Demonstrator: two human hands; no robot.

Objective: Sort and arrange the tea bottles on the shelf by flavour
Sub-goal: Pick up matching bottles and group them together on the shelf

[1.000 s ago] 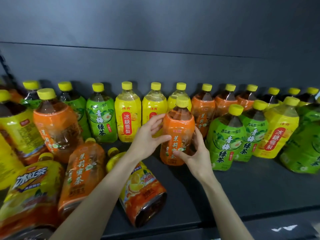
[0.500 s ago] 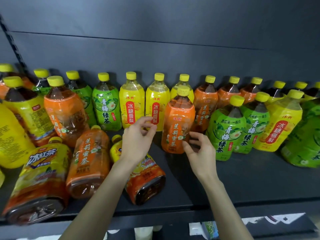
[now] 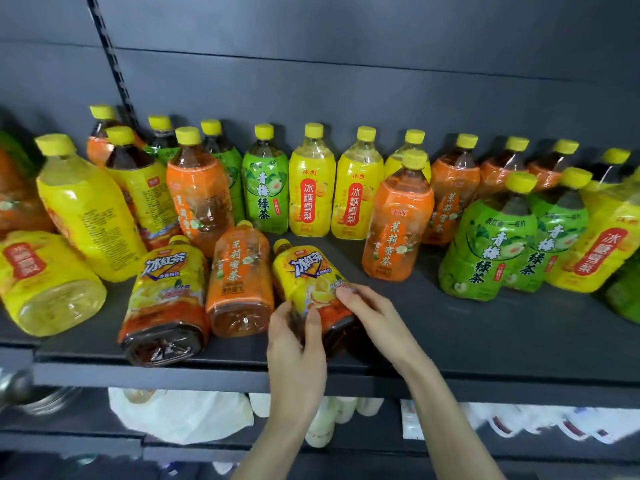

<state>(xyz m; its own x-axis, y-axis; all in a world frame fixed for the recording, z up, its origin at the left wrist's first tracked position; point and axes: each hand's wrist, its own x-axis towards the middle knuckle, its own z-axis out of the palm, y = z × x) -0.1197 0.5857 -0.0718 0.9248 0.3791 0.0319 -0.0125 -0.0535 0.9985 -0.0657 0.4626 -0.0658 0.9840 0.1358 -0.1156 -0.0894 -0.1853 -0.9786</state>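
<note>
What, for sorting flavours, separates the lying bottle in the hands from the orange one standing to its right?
The held bottle lies on its side; the orange bottle stands upright. The held bottle's label is yellow with blue-outlined lettering; the orange bottle's is orange. Both have yellow caps.

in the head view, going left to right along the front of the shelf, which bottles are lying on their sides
yellow pear-drink bottle → iced black tea bottle → orange jasmine tea bottle → second iced black tea bottle, held by the left hand and right hand
</note>
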